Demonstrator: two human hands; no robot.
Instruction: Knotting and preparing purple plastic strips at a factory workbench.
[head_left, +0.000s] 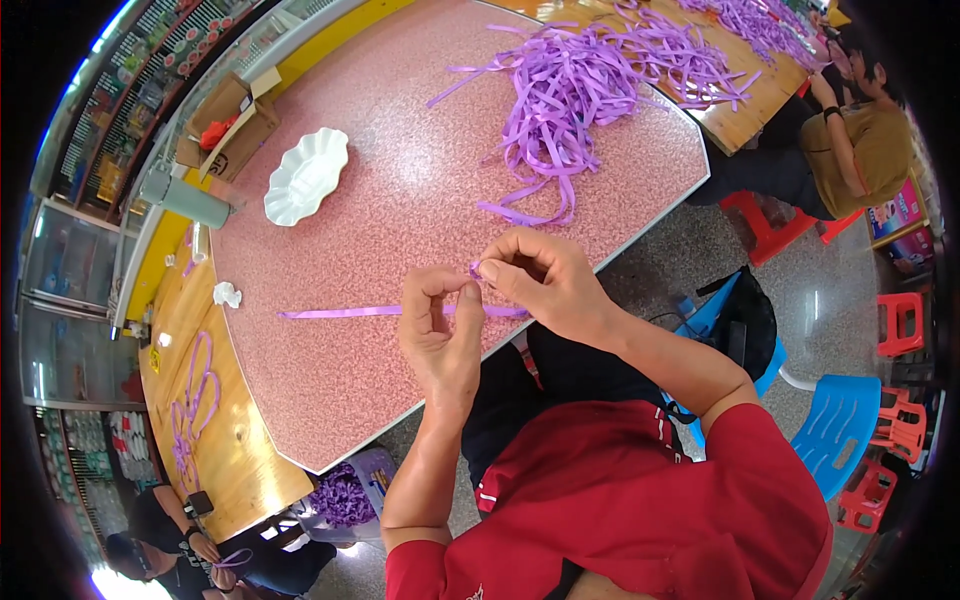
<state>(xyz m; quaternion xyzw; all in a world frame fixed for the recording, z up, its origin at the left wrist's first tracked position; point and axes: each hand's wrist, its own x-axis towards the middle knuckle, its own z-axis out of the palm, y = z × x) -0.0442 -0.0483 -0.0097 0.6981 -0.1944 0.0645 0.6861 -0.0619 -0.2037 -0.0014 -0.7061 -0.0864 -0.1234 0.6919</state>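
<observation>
Left hand (440, 335) and right hand (556, 285) pinch a small bit of flat purple ribbon (476, 268)

Both clamp it, close together, above the speckled pink tabletop (340, 400); a narrow purple strip (345, 313) stretches beneath them, and a tangled purple ribbon heap (570, 95) lies beyond
</observation>
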